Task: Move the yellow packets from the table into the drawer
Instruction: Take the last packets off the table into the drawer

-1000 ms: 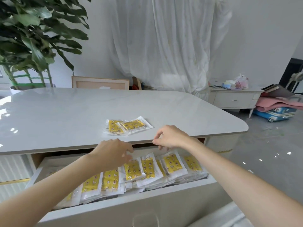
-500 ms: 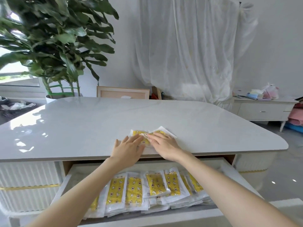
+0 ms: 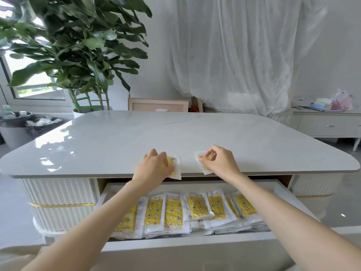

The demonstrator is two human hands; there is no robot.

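Table edge, left hand gripping left packet, right hand pinching right packet, open drawer below

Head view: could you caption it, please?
Left hand grips one yellow packet, right hand another, at the table edge above the open drawer.

Stretched both bare arms forward, elbows nearly straight, forearms angled slightly inward. Held the left hand palm down, fingers curled over the left packet and gripping it. Held the right hand knuckles up, fingers bent, thumb and fingertips pinching the right packet. Set the two hands side by side, apart, at about one level.
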